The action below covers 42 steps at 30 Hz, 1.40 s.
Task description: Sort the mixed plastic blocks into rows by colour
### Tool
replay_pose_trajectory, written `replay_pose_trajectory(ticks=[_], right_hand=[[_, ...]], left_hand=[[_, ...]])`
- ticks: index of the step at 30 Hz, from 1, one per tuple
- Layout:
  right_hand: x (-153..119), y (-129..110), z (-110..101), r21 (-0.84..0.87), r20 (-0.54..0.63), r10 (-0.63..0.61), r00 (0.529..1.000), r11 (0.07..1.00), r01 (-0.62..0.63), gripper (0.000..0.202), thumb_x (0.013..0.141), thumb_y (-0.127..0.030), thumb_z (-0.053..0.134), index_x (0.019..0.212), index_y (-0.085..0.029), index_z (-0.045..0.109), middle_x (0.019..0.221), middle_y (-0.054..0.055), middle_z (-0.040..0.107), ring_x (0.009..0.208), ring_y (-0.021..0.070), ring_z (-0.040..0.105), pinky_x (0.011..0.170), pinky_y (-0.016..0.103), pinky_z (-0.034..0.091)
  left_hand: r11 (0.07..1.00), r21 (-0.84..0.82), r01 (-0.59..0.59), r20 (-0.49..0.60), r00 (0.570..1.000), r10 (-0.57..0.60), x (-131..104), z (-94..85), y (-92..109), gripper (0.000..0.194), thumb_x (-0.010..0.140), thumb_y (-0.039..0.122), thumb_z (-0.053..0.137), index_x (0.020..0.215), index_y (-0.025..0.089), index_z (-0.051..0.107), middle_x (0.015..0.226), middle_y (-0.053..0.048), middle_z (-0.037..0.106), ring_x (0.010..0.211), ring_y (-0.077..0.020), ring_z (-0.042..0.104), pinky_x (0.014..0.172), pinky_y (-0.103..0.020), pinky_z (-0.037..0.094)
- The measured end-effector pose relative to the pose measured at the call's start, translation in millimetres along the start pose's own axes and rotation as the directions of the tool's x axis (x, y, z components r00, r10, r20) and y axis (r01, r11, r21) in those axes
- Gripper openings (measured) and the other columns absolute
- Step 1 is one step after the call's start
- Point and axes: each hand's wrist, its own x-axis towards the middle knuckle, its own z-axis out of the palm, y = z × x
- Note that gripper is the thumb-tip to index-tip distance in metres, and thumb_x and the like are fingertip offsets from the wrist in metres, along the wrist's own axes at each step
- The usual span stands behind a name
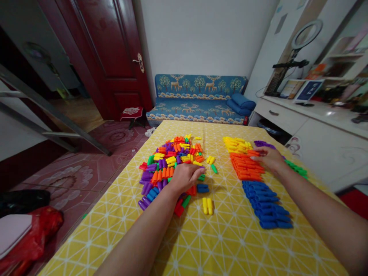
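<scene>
Head view: orange tube pile (245, 166) (nearer right) between hands (185, 177) (270, 159)

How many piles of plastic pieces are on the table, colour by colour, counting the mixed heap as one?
Yellow pile: 1
Orange pile: 1
Blue pile: 1
Purple pile: 1, perhaps partly hidden by the right hand
Green pile: 1
Mixed heap: 1, partly hidden by the left hand
Total: 6, leaving out loose pieces near the heap

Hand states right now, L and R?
Left hand: over the mixed-colour pile, fingers curled; can't tell if it's gripping anything.
Right hand: fingertips at the orange pieces; can't tell if one is gripped.
</scene>
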Motion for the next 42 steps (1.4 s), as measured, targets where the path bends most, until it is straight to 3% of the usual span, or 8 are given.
replay_pose_trajectory(ticks=[4,16,24,29,34,39,42], right_hand=[[1,3,6,0.114,0.117,-0.027,0.993,0.993,0.013,0.036,0.039,-0.01,0.084,0.073,-0.018,0.073,0.07,0.005,0.07,0.062,0.0188,0.062,0.055,0.032,0.048],[-7,-21,21,0.042,0.236,-0.091,0.968,0.996,0.084,0.032,0.045,-0.012,0.083,0.076,-0.019,0.074,0.076,0.005,0.071,0.073,0.0209,0.064,0.074,0.039,0.051],[-2,-23,35,-0.012,0.279,-0.126,0.952,0.991,0.135,0.029,0.052,-0.012,0.078,0.079,-0.016,0.073,0.082,0.006,0.073,0.079,0.0219,0.065,0.086,0.042,0.049],[-1,-17,35,-0.052,0.328,-0.131,0.936,0.986,0.157,0.027,0.058,-0.013,0.071,0.085,-0.017,0.073,0.088,0.005,0.073,0.082,0.0206,0.066,0.085,0.037,0.05],[-2,-21,33,-0.11,0.269,-0.151,0.951,0.976,0.186,0.025,0.063,-0.019,0.07,0.087,-0.018,0.073,0.092,0.006,0.073,0.087,0.023,0.066,0.086,0.039,0.05],[-43,-51,48,0.019,0.08,-0.305,0.949,0.952,0.304,0.022,0.071,-0.027,0.065,0.091,-0.018,0.07,0.095,0.008,0.071,0.089,0.0223,0.066,0.084,0.037,0.051],[-93,-67,75,0.071,0.19,-0.392,0.9,0.92,0.386,0.024,0.076,-0.03,0.06,0.095,-0.019,0.069,0.096,0.007,0.07,0.087,0.0207,0.066,0.081,0.036,0.053]], left_hand=[[1.0,-0.014,0.009,-0.007,1.0,-0.009,0,-0.3,-1,0.05,0.1,0.047,0.033,0.088,0.019,0.073,0.079,-0.005,0.073,0.072,-0.0167,0.064,0.06,-0.026,0.034],[1.0,-0.011,-0.007,-0.015,1.0,0.006,1,-0.5,-1,0.051,0.1,0.047,0.033,0.087,0.019,0.073,0.074,-0.005,0.071,0.068,-0.0165,0.062,0.059,-0.026,0.032],[1.0,-0.017,0.006,-0.026,1.0,-0.007,0,1.3,0,0.048,0.1,0.045,0.034,0.089,0.019,0.073,0.075,-0.004,0.072,0.069,-0.0159,0.063,0.059,-0.026,0.032],[1.0,-0.015,-0.002,-0.034,0.999,0.002,0,2.2,-1,0.047,0.1,0.044,0.035,0.089,0.019,0.073,0.076,-0.004,0.073,0.07,-0.0159,0.064,0.059,-0.025,0.033],[1.0,-0.016,-0.01,-0.035,0.999,0.009,1,2.2,-2,0.045,0.1,0.043,0.036,0.089,0.02,0.073,0.077,-0.004,0.073,0.072,-0.0162,0.064,0.059,-0.025,0.033],[0.999,0.015,0.034,-0.073,0.997,-0.033,1,3.3,-3,0.048,0.1,0.045,0.035,0.077,0.019,0.069,0.071,-0.004,0.071,0.066,-0.0155,0.061,0.057,-0.027,0.029],[0.994,0.038,0.101,-0.147,0.985,-0.095,2,3.8,-3,0.051,0.1,0.045,0.035,0.067,0.017,0.063,0.066,-0.004,0.067,0.061,-0.0146,0.058,0.056,-0.027,0.026]])
